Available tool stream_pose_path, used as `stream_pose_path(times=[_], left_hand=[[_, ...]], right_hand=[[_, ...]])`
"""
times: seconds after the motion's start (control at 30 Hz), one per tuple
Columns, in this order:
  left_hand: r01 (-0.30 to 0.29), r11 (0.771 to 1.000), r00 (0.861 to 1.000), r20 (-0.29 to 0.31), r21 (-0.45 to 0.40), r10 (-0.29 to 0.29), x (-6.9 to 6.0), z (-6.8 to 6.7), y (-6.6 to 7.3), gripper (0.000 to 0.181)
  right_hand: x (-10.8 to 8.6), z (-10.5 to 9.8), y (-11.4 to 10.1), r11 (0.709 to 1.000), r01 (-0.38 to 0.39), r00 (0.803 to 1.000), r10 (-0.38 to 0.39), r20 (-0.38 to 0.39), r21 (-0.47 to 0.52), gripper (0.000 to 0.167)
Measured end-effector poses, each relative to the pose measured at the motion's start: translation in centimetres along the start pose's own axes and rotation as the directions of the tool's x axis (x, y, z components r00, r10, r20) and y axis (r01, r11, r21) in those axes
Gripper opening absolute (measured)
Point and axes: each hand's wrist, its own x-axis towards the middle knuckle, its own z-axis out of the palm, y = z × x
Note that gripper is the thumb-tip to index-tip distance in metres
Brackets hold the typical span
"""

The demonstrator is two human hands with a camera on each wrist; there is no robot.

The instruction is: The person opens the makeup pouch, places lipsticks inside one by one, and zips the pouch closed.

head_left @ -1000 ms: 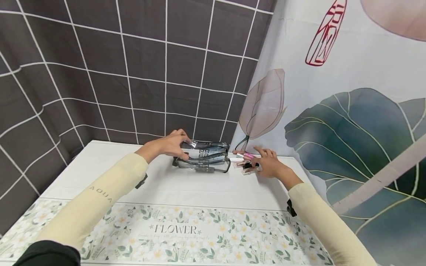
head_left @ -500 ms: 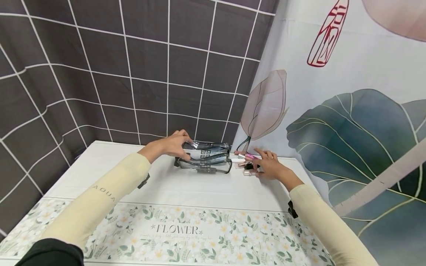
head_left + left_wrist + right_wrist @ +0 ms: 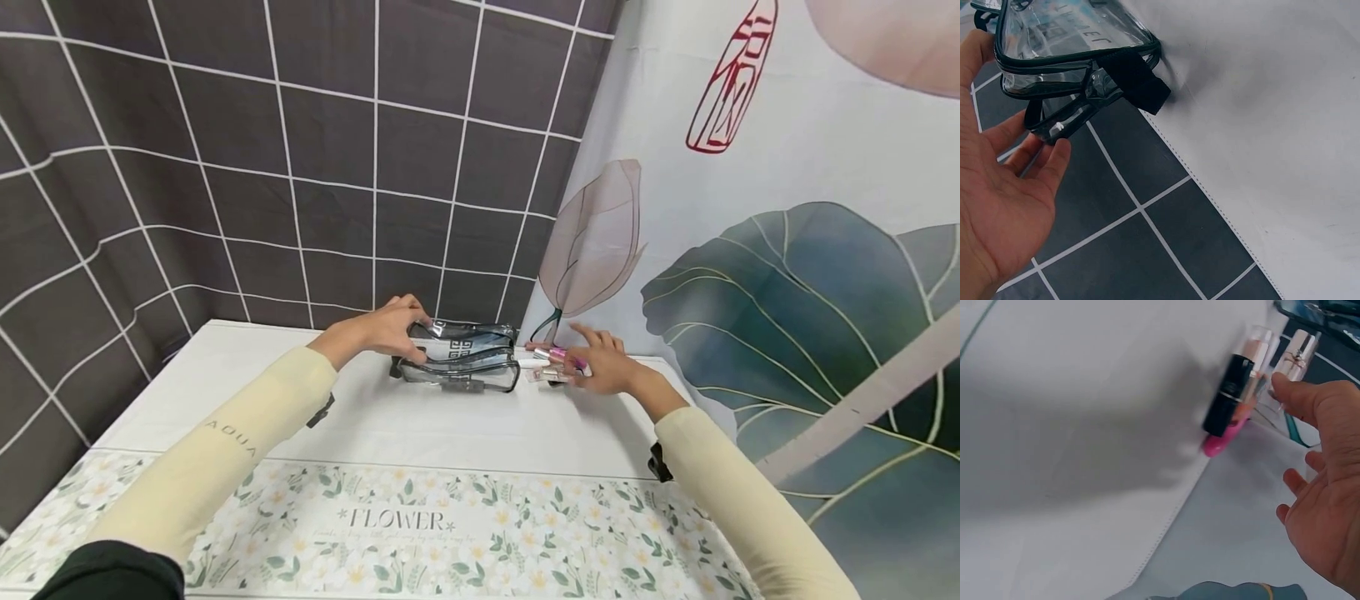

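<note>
A clear cosmetic bag (image 3: pixel 468 354) with black piping stands at the back of the table, its top gaping. My left hand (image 3: pixel 393 325) grips its left end, thumb in front and fingers behind; in the left wrist view the fingertips touch its black-edged side beside a black strap (image 3: pixel 1135 81). To the right of the bag, my right hand (image 3: pixel 607 367) pinches a clear-capped lipstick tube (image 3: pixel 1297 356) with a small bow-like decoration; the forefinger is hidden behind it. Beside that tube lie a black-and-clear lipstick (image 3: pixel 1229 394) and a pink tube (image 3: pixel 1219 442), partly overlapping.
The white table (image 3: pixel 450 425) carries a floral FLOWER-printed band (image 3: pixel 405 533) along its front. A dark checked cloth (image 3: pixel 337 208) hangs directly behind the bag. A white cloth with leaf prints (image 3: pixel 675 183) hangs close at the right hand.
My right hand has shifted slightly and its fingers have closed on a tube among the small pile, whose pieces have moved. The left hand and bag stay put.
</note>
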Motion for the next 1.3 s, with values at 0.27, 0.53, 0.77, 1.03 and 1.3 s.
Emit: stream_pose_path(times=[0.27,0.53,0.77,1.03,1.3], left_hand=[[0.007,1.0,1.0,0.01,-0.009,-0.007,-0.1,0.3,-0.2,0.081],[0.018,0.999,1.0,0.01,-0.027,-0.018,-0.1,0.2,-0.4,0.08],[0.021,0.999,1.0,0.01,-0.031,-0.021,0.0,0.2,-0.3,0.08],[0.017,1.0,1.0,0.016,-0.016,-0.017,0.0,0.1,-0.1,0.081],[0.009,1.0,1.0,0.002,-0.026,-0.009,-0.1,0.1,-0.1,0.08]], right_hand=[[1.4,-1.3,-0.8,0.999,-0.026,1.0,0.026,-0.014,0.042,0.006],[2.9,-3.3,-2.6,0.995,-0.035,0.999,0.038,-0.031,0.093,0.01],[3.9,-4.3,-4.0,0.998,0.02,0.995,-0.013,-0.103,0.066,0.015],[5.3,-4.5,-6.0,0.996,0.052,0.993,-0.044,-0.105,0.068,0.017],[6.3,-4.7,-9.0,0.992,0.128,0.986,-0.125,-0.113,0.014,0.014]])
